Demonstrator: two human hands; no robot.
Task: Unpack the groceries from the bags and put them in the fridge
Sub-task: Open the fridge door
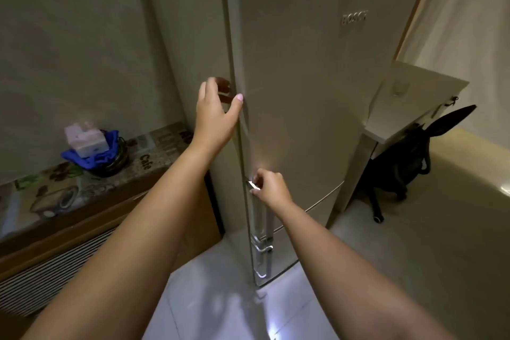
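Observation:
A tall beige fridge (303,77) fills the middle of the head view, its upper door looking closed or nearly so. My left hand (216,112) wraps around the left edge of the upper door, thumb on the front face and fingers behind the edge. My right hand (269,186) is closed on the top of the chrome vertical handle (259,218) near the seam between the upper and lower doors. No grocery bags or groceries show here.
A low wooden cabinet with a patterned top (82,185) stands at the left, carrying a blue cloth with a pink box (88,141). At the right are a white desk (408,102) and a black office chair (405,160). Pale floor tiles (220,298) lie below.

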